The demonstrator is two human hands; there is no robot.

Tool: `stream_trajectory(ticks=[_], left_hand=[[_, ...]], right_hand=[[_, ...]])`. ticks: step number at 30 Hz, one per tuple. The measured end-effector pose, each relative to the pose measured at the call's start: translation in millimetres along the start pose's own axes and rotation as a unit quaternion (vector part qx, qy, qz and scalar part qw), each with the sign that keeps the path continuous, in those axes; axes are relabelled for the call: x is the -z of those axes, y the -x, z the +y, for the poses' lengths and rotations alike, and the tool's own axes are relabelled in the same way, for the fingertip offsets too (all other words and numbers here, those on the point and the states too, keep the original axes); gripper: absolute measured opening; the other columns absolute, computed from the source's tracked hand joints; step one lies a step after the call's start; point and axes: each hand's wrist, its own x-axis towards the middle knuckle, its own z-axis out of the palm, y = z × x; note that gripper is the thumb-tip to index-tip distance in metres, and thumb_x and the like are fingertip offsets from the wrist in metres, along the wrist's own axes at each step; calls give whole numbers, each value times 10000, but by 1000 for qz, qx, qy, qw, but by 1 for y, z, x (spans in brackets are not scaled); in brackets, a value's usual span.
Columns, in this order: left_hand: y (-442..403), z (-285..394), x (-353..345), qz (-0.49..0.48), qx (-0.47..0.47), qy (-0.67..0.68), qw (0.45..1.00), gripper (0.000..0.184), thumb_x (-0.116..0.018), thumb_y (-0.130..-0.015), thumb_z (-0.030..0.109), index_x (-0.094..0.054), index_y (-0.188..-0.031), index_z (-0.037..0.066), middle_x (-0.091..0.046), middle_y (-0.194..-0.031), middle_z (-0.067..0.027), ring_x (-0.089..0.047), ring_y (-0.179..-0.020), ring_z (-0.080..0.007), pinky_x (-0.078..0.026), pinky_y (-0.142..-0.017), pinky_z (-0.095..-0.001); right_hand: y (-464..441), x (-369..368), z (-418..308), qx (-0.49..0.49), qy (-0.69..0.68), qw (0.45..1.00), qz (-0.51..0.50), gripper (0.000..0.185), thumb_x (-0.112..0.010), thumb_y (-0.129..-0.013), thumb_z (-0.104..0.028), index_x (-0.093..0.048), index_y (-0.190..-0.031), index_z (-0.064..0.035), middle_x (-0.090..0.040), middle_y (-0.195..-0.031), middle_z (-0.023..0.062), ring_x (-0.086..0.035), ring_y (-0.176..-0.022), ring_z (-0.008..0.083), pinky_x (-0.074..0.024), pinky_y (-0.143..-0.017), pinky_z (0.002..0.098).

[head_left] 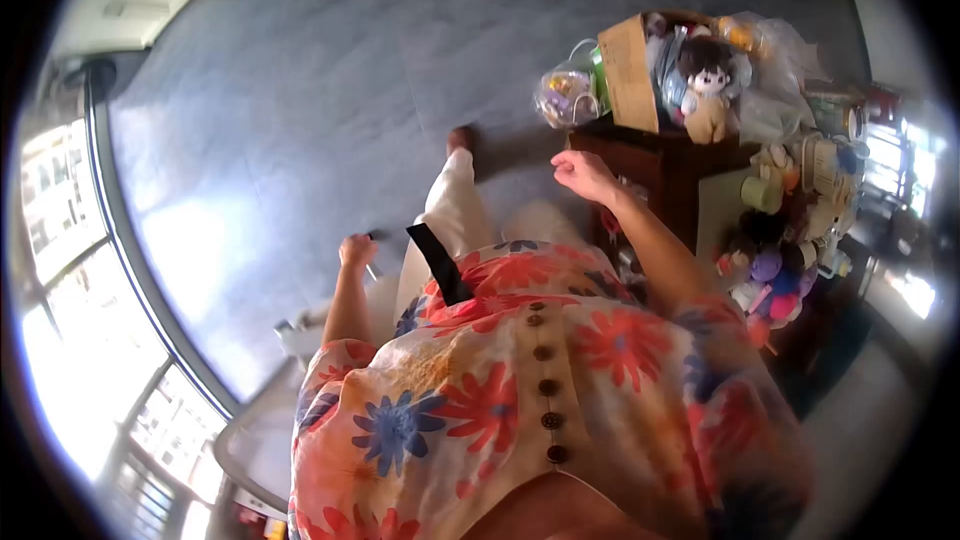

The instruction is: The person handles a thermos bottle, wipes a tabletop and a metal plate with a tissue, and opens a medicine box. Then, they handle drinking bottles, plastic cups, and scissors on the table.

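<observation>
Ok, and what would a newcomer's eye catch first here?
Probably the red-and-blue flower-print blouse, filling the lower middle. Next, the dark-haired plush doll at the open brown cardboard box, in the picture's upper right, with the bare right hand to its lower left.

The one view looks from the wearer's head steeply down and slightly forward, the flowered shirt (485,390) close below the lens. The left hand (357,251) and right hand (586,176) lie at middle range, the grey floor (320,60) farther off. Its wide, dark-rimmed round field bows the window frame (122,225) along the floor's left edge.
</observation>
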Motion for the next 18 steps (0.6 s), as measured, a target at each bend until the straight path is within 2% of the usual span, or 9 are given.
stream_trajectory(ticks=[2,4,9,10,12,13,14,16,18], left_hand=[[-2,52,115,131,13,187,974,255,-613,-635,219,-652,-857,101,-648,-864,-99,-596,-888,-290,-475,-778,-377],[-58,89,206,174,-20,155,972,371,-649,-635,221,-640,-992,121,-649,-960,-111,-603,-916,-268,-468,-796,-353],[-136,258,423,208,-172,137,953,402,-616,-678,161,-603,-1068,66,-649,-866,-115,-609,-750,-198,-474,-661,-321],[-147,280,445,231,-211,171,934,403,-620,-676,159,-603,-1068,67,-650,-865,-110,-619,-736,-203,-476,-685,-325],[-211,305,484,317,-350,-4,881,388,-627,-672,174,-616,-1046,73,-651,-879,-106,-623,-775,-213,-473,-722,-322],[-216,334,502,209,-241,90,943,369,-626,-669,175,-624,-1023,71,-648,-903,-111,-615,-850,-232,-469,-756,-329],[-213,348,515,197,-185,83,959,358,-621,-656,180,-632,-998,75,-640,-936,-131,-600,-916,-257,-464,-789,-343],[-213,354,536,222,-282,-46,932,372,-614,-644,183,-630,-999,73,-635,-955,-141,-594,-924,-283,-462,-807,-358],[-244,367,554,190,-270,-31,944,393,-615,-636,185,-626,-1010,67,-631,-968,-151,-587,-936,-297,-460,-814,-365]], right_hand=[[-23,28,2,-22,-53,997,45,256,-605,-739,-173,-616,-956,-38,-659,-818,120,-640,-778,234,-496,-703,322],[-37,53,7,-36,-74,993,85,252,-608,-734,-183,-618,-945,-45,-655,-807,123,-638,-769,238,-494,-692,325],[-81,118,36,-60,-12,990,131,244,-615,-730,-228,-624,-915,-69,-643,-840,109,-623,-786,248,-479,-701,339],[-94,131,38,-67,-9,990,126,263,-621,-737,-247,-623,-938,-77,-644,-854,93,-620,-809,243,-473,-730,343],[-131,169,39,-89,-61,984,143,264,-619,-734,-246,-624,-940,-81,-640,-844,95,-614,-802,254,-468,-727,348],[-153,183,42,-104,-98,979,145,265,-618,-733,-245,-625,-942,-83,-638,-838,96,-610,-798,260,-466,-725,351],[-176,196,46,-93,-55,986,125,275,-605,-736,-238,-624,-955,-73,-637,-840,109,-609,-791,268,-470,-721,350],[-195,234,15,-99,-95,976,168,276,-581,-716,-209,-636,-940,-57,-635,-854,141,-607,-813,287,-472,-729,364],[-221,299,-1,-105,-125,967,195,268,-565,-709,-195,-638,-927,-58,-638,-852,141,-604,-817,303,-474,-736,373]])
